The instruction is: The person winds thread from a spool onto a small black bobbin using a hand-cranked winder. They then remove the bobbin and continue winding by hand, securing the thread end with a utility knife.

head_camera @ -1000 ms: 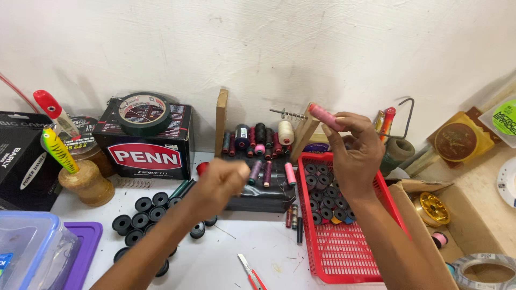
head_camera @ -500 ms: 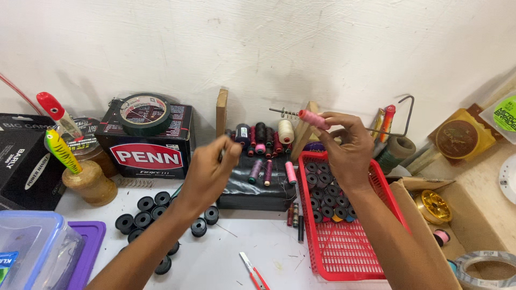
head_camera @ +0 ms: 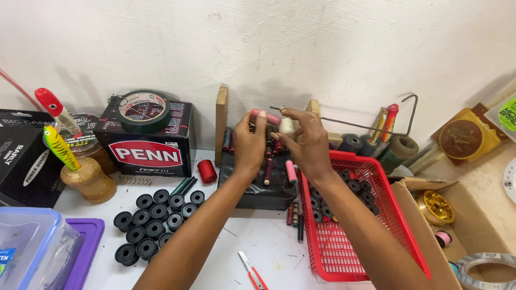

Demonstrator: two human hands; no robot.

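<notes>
A pink thread spool (head_camera: pixel 264 115) is held level in front of the wall, at the free end of a thin metal crank rod (head_camera: pixel 355 125). My left hand (head_camera: pixel 249 144) pinches the spool's left end. My right hand (head_camera: pixel 307 140) grips its right end, where the rod's tip shows just above my fingers. Under both hands, several coloured thread spools (head_camera: pixel 291 172) lie on a black block between two wooden uprights (head_camera: pixel 221 127). Whether the spool sits on the rod cannot be told.
A red mesh basket (head_camera: pixel 404 221) with black bobbins stands to the right, and more black bobbins (head_camera: pixel 155 220) cluster on the table to the left. A red spool (head_camera: pixel 207 172), a black box (head_camera: pixel 148 145), fishing lures (head_camera: pixel 59 147), a red-handled cutter (head_camera: pixel 251 274) and a cardboard box (head_camera: pixel 457 215) are nearby.
My right hand carried the pink spool left and down toward the rod's end. My left hand rose from the table and took the spool's other end.
</notes>
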